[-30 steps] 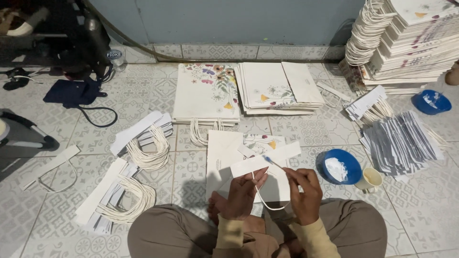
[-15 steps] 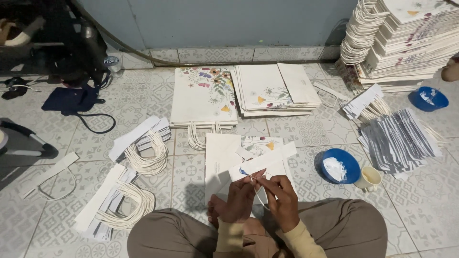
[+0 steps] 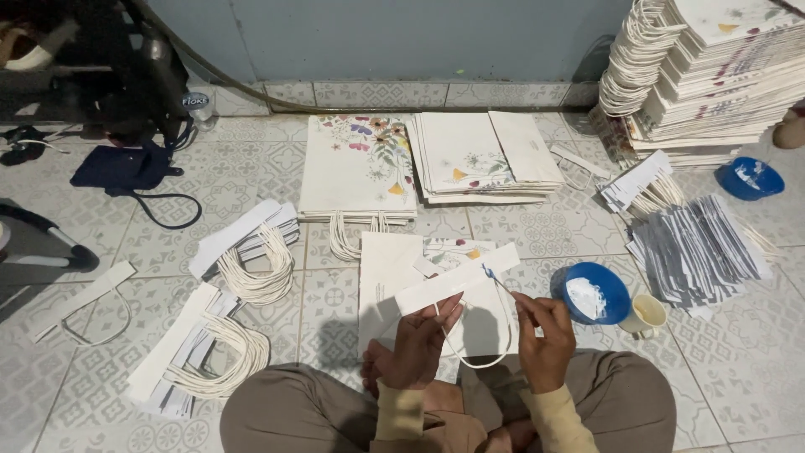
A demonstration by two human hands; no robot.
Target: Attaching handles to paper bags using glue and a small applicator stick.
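Observation:
My left hand grips the lower left end of a long white paper strip, from which a cream cord loop hangs. My right hand pinches a thin brush with a blue tip; the tip touches the strip near its right end. Under the strip a flat paper bag with a flower print lies on the tiled floor in front of my crossed legs.
A blue bowl of white glue and a cream cup stand right of my hands. Piles of strips with cord handles lie left. Stacks of flowered bags lie ahead, a tall stack far right. A dark bag lies far left.
My right hand has moved the brush from the strip's left end along to its right end. My left hand has kept its hold on the strip, and the cord loop hangs lower.

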